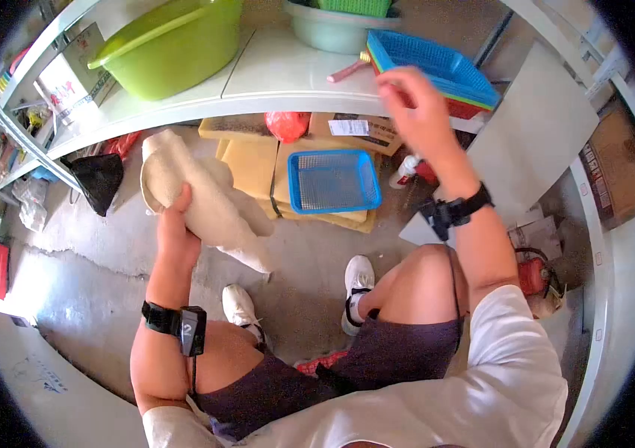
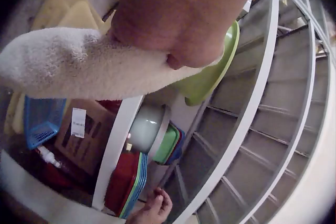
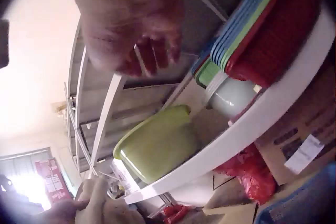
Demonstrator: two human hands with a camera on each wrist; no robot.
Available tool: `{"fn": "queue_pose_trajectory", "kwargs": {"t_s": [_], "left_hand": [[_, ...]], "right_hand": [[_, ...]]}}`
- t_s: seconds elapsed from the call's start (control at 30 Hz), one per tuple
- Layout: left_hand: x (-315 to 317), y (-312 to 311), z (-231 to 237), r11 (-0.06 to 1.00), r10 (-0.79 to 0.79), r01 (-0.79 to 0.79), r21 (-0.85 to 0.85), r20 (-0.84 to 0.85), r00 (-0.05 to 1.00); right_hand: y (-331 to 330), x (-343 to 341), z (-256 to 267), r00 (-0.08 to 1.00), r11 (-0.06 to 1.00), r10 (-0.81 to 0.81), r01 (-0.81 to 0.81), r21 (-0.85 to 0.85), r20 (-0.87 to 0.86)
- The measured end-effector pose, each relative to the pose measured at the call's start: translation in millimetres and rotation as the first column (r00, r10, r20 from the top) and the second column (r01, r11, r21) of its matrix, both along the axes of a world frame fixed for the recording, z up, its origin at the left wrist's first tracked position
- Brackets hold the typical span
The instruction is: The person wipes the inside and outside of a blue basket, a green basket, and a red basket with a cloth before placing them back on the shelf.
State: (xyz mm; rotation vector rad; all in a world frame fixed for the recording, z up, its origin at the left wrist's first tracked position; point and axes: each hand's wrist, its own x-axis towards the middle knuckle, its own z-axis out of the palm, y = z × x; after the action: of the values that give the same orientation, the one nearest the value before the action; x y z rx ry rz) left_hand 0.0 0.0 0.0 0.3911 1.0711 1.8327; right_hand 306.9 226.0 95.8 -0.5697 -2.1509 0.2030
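My left hand [image 1: 175, 235] grips a cream towel [image 1: 209, 198], thumb over its near side; the cloth hangs down toward the floor. In the left wrist view the fluffy towel [image 2: 58, 66] stretches left from that hand [image 2: 168, 29]. My right hand [image 1: 422, 116] is raised at the shelf's front edge, fingers loosely bent with nothing in them. It overlaps a stack of plastic baskets [image 1: 437, 63], blue on top and red at the bottom, in the head view. Beside the stack lies a brush with a pink handle [image 1: 347, 72].
On the white shelf [image 1: 273, 86] stand a lime green tub [image 1: 175, 52] and a pale basin [image 1: 332, 30]. Underneath, a blue basket [image 1: 332, 183] rests on flattened cardboard [image 1: 254, 168], near a red bag [image 1: 286, 125] and a white bottle [image 1: 405, 172]. A black bag [image 1: 97, 179] hangs left.
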Motion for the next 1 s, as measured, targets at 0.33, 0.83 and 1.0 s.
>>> {"fn": "queue_pose_trajectory", "kwargs": {"t_s": [0.33,0.83,1.0], "left_hand": [[7,-12,15,1.0,0.004,-0.004,-0.01,-0.006,1.0],[5,-14,4,0.984,-0.177,0.177,0.013,0.094,0.98],[31,-10,18,0.933,-0.32,0.265,0.244,0.223,0.921]], "right_hand": [[108,89,3,0.821,0.921,-0.371,0.385,0.06,0.433],[-56,32,63,0.995,0.914,-0.098,0.103,0.392,-0.031],[-140,-17,10,0.84,0.759,0.425,-0.533,0.374,0.336]]}}
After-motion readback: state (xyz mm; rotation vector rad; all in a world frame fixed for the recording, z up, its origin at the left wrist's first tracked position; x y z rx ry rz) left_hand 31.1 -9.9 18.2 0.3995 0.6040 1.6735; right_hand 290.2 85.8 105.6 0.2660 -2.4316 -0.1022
